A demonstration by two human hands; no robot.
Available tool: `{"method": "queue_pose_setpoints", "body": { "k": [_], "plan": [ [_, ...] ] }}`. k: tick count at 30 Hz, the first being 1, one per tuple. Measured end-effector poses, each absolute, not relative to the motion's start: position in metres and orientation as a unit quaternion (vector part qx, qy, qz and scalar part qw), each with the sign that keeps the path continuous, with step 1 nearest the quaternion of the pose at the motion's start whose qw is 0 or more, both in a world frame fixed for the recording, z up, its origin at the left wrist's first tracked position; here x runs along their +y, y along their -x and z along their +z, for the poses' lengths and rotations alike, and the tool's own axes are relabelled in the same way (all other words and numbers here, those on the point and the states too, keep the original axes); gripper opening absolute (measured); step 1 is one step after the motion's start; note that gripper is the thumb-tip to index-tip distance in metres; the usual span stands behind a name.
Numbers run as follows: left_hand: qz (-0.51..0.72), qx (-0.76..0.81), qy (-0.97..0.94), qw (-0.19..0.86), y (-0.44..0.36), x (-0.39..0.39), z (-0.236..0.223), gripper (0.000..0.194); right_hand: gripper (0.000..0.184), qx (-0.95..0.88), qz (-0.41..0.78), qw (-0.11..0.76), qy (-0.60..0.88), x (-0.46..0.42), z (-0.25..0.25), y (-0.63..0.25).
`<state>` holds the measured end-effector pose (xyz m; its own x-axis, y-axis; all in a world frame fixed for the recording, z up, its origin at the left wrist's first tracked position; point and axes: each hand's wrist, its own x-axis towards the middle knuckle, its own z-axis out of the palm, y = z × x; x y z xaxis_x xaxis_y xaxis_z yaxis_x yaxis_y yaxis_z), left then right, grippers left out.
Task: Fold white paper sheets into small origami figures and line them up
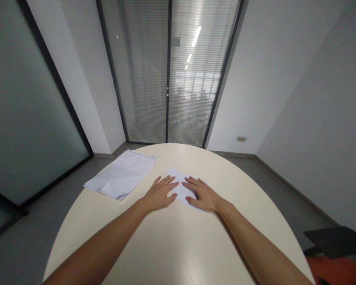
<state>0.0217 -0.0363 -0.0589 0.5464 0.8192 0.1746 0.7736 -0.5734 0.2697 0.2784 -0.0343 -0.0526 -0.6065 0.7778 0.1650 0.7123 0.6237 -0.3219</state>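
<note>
A small white sheet of paper (182, 193), perhaps folded, lies flat on the cream table, partly covered by my hands. My left hand (161, 193) rests at its left side, palm down, fingers spread. On the right part of the paper lies my right hand (203, 194), also palm down with its fingers apart. Neither hand grips anything. Left of my left hand is a loose stack of larger white sheets (123, 174), with creases across the top one.
The round table (154, 245) fills the lower middle. An orange and black chair (338, 253) stands at the lower right. Glass panels with blinds (148, 79) rise beyond the table, and a wall socket (241, 139) is on the right.
</note>
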Motion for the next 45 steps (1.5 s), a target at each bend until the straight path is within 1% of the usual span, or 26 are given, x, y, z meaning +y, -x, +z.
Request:
{"method": "queue_pose_setpoints", "body": {
  "k": [2,6,8,10,13,18,39,45],
  "plan": [
    [0.148,0.469,-0.868,0.07,-0.0226,-0.0366,-0.0585,0.051,0.062,-0.888,0.098,0.166,0.417,-0.0328,-0.0526,-0.2787],
    [0.158,0.51,-0.844,0.039,-0.0248,-0.0356,-0.0611,0.051,0.045,-0.883,0.059,0.209,0.415,-0.0285,-0.0521,-0.2803],
    [0.16,0.523,-0.837,0.035,-0.0253,-0.0347,-0.0627,0.052,0.041,-0.883,0.053,0.217,0.413,-0.0268,-0.0524,-0.2814],
    [0.163,0.522,-0.836,0.043,-0.0252,-0.0341,-0.0634,0.051,0.041,-0.881,0.052,0.219,0.416,-0.0261,-0.0532,-0.2822],
    [0.184,0.49,-0.85,0.058,-0.0243,-0.0332,-0.0632,0.045,0.041,-0.878,0.048,0.22,0.423,-0.0262,-0.0537,-0.2822],
    [0.221,0.453,-0.862,0.061,-0.0228,-0.0321,-0.0648,0.039,0.037,-0.873,0.042,0.24,0.422,-0.027,-0.0524,-0.2802],
    [0.237,0.445,-0.862,0.048,-0.0214,-0.0321,-0.065,0.037,0.035,-0.878,0.041,0.241,0.412,-0.0274,-0.0512,-0.2802],
    [0.207,0.48,-0.851,0.05,-0.0233,-0.0343,-0.0652,0.043,0.034,-0.877,0.043,0.247,0.409,-0.0271,-0.0526,-0.2804]
  ]
}}
